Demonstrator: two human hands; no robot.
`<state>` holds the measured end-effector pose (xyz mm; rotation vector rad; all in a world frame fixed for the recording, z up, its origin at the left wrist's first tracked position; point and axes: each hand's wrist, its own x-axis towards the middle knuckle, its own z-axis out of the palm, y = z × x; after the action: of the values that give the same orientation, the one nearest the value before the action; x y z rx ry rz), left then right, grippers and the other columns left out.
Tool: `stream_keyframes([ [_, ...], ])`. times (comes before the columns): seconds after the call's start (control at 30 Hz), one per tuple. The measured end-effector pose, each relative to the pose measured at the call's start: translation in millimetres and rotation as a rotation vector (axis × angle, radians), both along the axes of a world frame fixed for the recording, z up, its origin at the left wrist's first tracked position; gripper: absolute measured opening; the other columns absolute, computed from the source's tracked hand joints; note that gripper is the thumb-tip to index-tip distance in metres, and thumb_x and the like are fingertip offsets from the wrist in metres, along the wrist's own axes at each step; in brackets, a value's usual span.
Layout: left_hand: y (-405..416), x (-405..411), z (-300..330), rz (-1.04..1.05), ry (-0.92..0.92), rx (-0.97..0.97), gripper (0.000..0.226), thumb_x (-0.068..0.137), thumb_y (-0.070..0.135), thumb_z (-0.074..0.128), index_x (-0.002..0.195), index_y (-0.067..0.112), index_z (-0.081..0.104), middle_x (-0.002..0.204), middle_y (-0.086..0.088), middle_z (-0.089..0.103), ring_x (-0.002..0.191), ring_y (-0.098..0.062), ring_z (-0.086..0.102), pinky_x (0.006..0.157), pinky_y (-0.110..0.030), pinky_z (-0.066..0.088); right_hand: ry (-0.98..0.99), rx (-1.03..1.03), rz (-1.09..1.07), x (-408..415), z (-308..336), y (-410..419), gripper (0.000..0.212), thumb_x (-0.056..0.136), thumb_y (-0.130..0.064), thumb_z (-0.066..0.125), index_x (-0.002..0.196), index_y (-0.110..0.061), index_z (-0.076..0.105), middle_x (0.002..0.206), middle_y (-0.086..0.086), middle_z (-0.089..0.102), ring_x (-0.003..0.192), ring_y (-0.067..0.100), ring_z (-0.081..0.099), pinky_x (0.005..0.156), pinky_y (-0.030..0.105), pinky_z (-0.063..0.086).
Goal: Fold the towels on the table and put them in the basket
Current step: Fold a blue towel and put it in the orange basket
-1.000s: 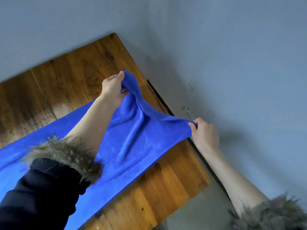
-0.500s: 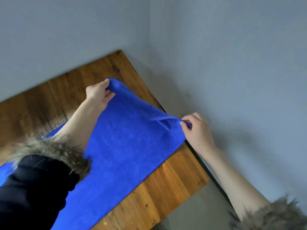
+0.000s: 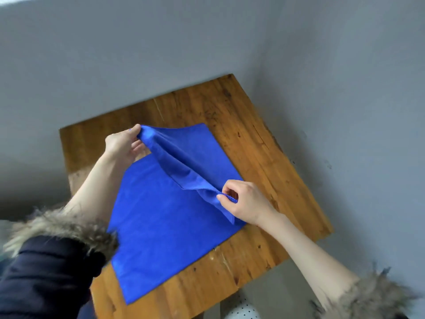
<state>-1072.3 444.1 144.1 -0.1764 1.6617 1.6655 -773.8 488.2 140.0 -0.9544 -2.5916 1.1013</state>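
Wooden tabletop (image 3: pixel 264 143) against grey walls, blue towel (image 3: pixel 161 222) spread on it. Left hand (image 3: pixel 124 145) and right hand (image 3: pixel 243 201) each pinch a far corner, lifted, likely to fold it towards the near edge.

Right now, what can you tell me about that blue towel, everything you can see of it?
The blue towel is one plain, bright blue cloth with a soft, matte, slightly fuzzy look and a thin stitched hem. Most of it lies flat on the wooden table. Its far edge is lifted and drawn back over the flat part as a loose fold. The left hand pinches one raised corner; the right hand pinches the other. The left forearm crosses above its near side. No pattern or label shows.
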Motion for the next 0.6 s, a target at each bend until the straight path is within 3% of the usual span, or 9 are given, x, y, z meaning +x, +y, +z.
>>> stream_keyframes([
  [0.13,-63.7,-28.2,12.4,-0.010,0.063,0.006,0.008,0.087,0.010,0.065,0.084,0.005,0.060,0.083,-0.009,0.065,0.063,-0.013,0.070,0.060,-0.024,0.057,-0.009,-0.007,0.077,-31.2,10.3,-59.9,0.022,0.085,-0.022,0.061,0.069,-0.013,0.050,0.063,-0.007,0.048,0.061,0.014,0.043,0.060,0.025,0.034],
  [0.4,-164.2,-71.6,-17.5,-0.018,0.114,-0.136,0.006,0.088,0.012,0.062,0.089,0.006,0.062,0.088,-0.010,0.067,0.071,-0.014,0.068,0.060,-0.021,0.056,-0.149,-0.015,0.402,-96.9,-9.9,-155.8,0.022,0.089,-0.033,0.056,0.081,-0.013,0.053,0.075,-0.007,0.049,0.070,0.011,0.041,0.066,0.024,0.033],
  [0.53,-193.3,-73.9,-58.1,-0.046,0.118,-0.301,0.036,0.089,0.008,0.057,0.124,0.000,0.050,0.110,-0.015,0.060,0.085,-0.022,0.063,0.076,-0.029,0.054,-0.401,-0.134,0.480,-109.5,-42.4,-177.5,0.035,0.090,-0.049,0.051,0.099,-0.017,0.061,0.102,-0.003,0.060,0.098,0.013,0.049,0.083,0.027,0.040],
  [0.6,-204.5,-70.0,-78.4,-0.094,0.208,-0.437,0.040,0.090,0.012,0.056,0.128,0.006,0.048,0.120,-0.012,0.057,0.092,-0.020,0.059,0.081,-0.034,0.051,-0.456,-0.159,0.411,-109.2,-60.3,-183.8,0.040,0.092,-0.051,0.046,0.109,-0.018,0.060,0.114,-0.002,0.058,0.111,0.016,0.047,0.091,0.030,0.039],
])
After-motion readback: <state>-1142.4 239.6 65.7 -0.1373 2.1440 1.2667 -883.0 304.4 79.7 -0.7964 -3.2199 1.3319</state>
